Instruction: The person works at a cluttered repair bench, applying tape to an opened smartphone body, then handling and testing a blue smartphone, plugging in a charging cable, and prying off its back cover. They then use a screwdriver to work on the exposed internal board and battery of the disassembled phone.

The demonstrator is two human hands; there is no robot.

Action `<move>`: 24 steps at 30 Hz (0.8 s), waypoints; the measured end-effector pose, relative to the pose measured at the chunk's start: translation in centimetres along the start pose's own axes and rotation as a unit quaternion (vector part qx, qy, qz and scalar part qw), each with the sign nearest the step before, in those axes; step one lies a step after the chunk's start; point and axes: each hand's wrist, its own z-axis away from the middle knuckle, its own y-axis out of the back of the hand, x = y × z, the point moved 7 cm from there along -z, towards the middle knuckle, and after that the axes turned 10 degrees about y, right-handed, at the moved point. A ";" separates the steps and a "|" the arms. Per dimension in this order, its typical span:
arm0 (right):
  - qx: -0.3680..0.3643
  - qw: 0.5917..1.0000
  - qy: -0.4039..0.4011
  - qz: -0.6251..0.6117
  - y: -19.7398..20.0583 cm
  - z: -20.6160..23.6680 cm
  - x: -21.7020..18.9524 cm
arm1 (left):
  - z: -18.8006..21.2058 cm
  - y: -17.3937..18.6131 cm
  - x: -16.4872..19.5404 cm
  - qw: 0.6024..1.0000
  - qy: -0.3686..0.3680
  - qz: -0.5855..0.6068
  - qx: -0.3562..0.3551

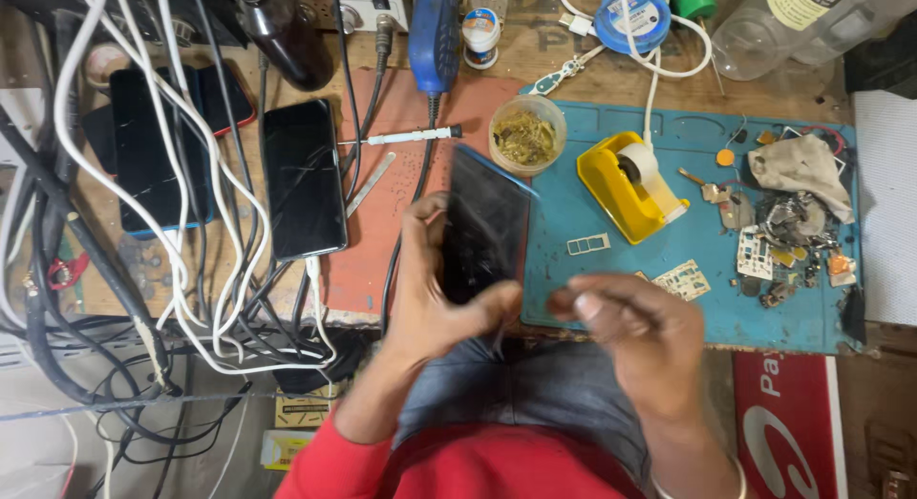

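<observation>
One left hand (435, 298) grip clamps dark phone (482, 227) over mat edge (531, 270); right hand (635, 332) pinched, blurred.

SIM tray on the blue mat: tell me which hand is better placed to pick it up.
Right. The right hand hovers free over the blue mat, close below the SIM tray. The left hand is occupied gripping the dark phone and sits farther from the tray.
</observation>
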 end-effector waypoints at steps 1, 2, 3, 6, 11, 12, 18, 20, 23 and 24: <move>-0.020 0.999 0.026 0.038 -1.3 0.5 -0.6 | 0.1 -0.2 -1.7 0.990 0.054 0.126 0.037; -0.043 0.987 0.091 0.126 -2.5 0.7 -1.7 | 0.4 -0.5 -3.5 0.959 0.107 0.251 0.072; -0.065 0.962 0.158 0.214 -3.8 0.8 -2.7 | 0.4 -1.2 -4.2 0.942 0.102 0.314 0.061; -0.022 0.946 0.181 0.269 -4.1 0.3 -3.6 | 0.9 -2.5 -5.4 0.888 0.111 0.445 0.041; 0.022 0.969 0.236 0.068 -0.9 -0.9 -5.7 | 0.4 1.2 -2.7 0.928 0.026 0.331 0.171; 0.023 0.967 0.252 0.033 -0.3 -0.9 -6.2 | 0.3 1.6 -1.2 0.957 -0.004 0.247 0.153; 0.082 0.972 0.215 -0.055 1.2 -2.1 -5.6 | 0.8 -1.6 2.1 0.994 0.079 0.044 -0.056; 0.087 0.974 0.183 -0.103 0.9 -2.4 -5.1 | 0.6 -2.8 2.2 0.991 0.094 0.019 -0.093; 0.083 0.976 0.142 -0.145 0.4 -2.6 -4.6 | 0.6 -3.7 4.1 0.992 -0.038 0.052 -0.105; 0.085 0.977 0.138 -0.139 0.2 -2.6 -4.5 | 0.6 -3.8 4.0 0.994 -0.034 0.038 -0.098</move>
